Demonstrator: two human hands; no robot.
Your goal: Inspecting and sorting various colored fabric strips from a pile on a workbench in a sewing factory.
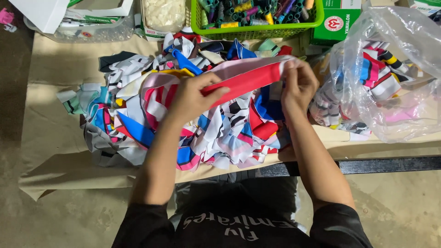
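While my left hand (pixel 195 98) and right hand (pixel 298 85) fingers pinch the red-pink strip (pixel 248 76), a loose grip may drop it into the near scrap pile (pixel 138 124).

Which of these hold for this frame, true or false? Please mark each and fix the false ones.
1. Both hands hold one red and pink fabric strip. True.
2. The green basket holds buttons. False: it holds thread spools.
3. A clear plastic bag of fabric pieces lies by the right hand. True.
4. The left hand rests flat on the table. False: it grips the strip above the scrap pile.
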